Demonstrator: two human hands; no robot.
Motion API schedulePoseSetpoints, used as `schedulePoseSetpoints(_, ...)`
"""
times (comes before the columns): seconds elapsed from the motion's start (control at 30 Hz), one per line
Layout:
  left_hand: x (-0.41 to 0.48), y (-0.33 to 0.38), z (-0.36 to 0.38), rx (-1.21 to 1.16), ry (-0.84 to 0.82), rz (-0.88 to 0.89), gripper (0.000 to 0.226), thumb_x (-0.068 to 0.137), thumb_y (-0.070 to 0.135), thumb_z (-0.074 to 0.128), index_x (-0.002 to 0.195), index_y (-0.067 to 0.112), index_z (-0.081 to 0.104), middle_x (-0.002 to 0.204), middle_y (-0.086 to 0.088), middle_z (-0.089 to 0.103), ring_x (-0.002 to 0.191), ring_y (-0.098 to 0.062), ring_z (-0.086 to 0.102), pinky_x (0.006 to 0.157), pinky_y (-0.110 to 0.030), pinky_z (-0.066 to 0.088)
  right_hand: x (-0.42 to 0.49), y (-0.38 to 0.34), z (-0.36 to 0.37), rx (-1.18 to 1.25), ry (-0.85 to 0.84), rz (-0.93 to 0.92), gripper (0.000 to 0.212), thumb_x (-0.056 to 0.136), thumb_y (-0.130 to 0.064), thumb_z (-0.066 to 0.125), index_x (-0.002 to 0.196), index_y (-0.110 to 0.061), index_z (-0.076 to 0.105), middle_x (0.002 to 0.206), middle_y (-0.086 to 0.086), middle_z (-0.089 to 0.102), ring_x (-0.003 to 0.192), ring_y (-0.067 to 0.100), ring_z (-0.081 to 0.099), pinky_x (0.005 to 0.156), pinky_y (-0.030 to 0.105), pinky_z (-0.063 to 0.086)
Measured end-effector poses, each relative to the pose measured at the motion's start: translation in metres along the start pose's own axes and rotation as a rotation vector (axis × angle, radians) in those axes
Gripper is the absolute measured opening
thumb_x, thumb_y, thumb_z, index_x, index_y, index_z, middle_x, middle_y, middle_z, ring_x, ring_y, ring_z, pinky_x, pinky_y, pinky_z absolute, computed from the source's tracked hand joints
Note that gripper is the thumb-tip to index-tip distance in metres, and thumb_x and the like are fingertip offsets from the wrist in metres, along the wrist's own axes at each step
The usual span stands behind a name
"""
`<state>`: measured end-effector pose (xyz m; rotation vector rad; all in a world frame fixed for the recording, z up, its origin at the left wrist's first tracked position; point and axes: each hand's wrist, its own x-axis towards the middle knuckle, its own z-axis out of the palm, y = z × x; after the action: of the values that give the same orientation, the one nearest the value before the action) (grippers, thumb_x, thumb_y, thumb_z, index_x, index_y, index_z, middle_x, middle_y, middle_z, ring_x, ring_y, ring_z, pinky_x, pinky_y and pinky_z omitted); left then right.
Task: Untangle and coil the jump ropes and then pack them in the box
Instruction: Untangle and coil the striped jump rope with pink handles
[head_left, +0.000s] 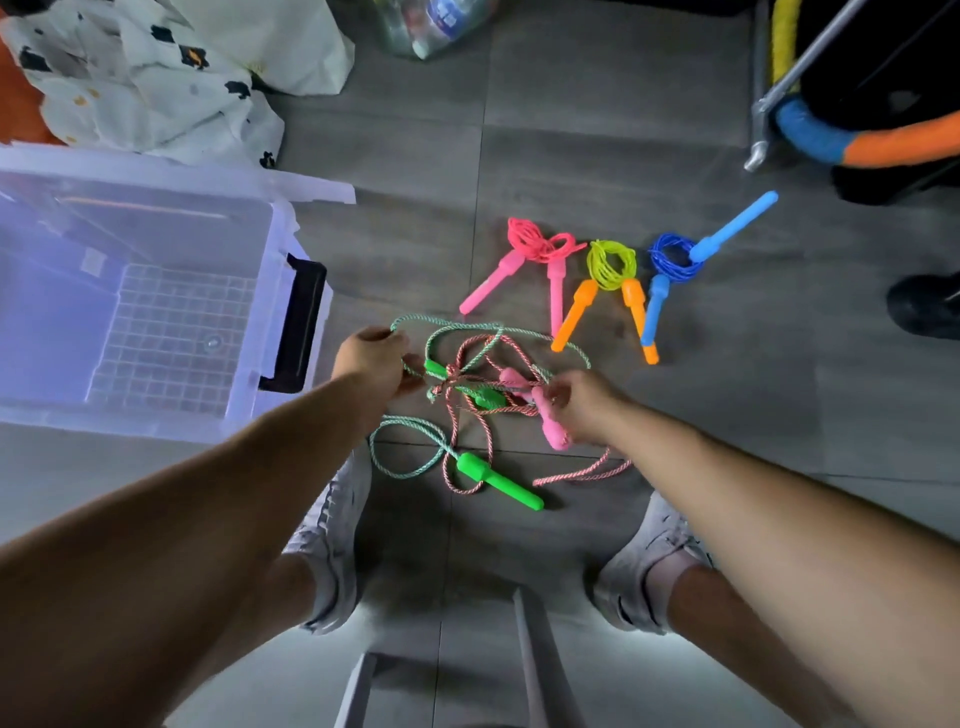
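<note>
Two jump ropes lie tangled on the grey floor in front of me: a green-handled rope (498, 480) with pale green cord and a pink-handled rope (550, 428) with red-and-white cord. My left hand (371, 358) pinches the green cord at the tangle's left side. My right hand (584, 405) grips the pink handle at the right side. Behind the tangle lie three coiled ropes: a pink one (530, 249), a yellow one with orange handles (610, 267) and a blue one (675, 257). The clear plastic box (283, 249) stands open on the left.
My two feet in grey shoes (332, 540) stand close below the tangle. White spotted fabric (156, 78) lies behind the box. A metal frame with blue and orange padding (852, 135) and a black object (924, 304) are at the right.
</note>
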<state>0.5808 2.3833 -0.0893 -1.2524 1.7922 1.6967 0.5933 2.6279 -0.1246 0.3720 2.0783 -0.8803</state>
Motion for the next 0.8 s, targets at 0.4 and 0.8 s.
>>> schedulePoseSetpoints(0.4, 0.04, -0.059, 0.026, 0.984, -0.151, 0.297, 0.097, 0.086, 0.031, 0.068, 0.158, 0.031, 0.003, 0.159, -0.017, 0.023, 0.145, -0.037, 0.029, 0.116, -0.048, 0.033, 0.034, 0.049, 0.012, -0.326, -0.08, 0.073, 0.04, 0.092, -0.055, 0.058, 0.087, -0.019, 0.075, 0.084, 0.0, 0.074, 0.076, 0.021, 0.063, 0.065, 0.027, 0.041)
schedulePoseSetpoints(0.8, 0.063, -0.108, 0.104, 1.515, -0.365, 0.737, 0.086, 0.077, 0.028, 0.071, 0.151, 0.04, 0.029, 0.146, -0.001, 0.034, 0.135, -0.026, 0.035, 0.114, -0.039, 0.031, 0.051, 0.094, -0.003, -0.37, -0.214, -0.041, 0.019, 0.075, -0.039, 0.078, 0.069, -0.023, 0.071, 0.067, -0.003, 0.069, 0.066, 0.015, 0.063, 0.061, 0.027, 0.044)
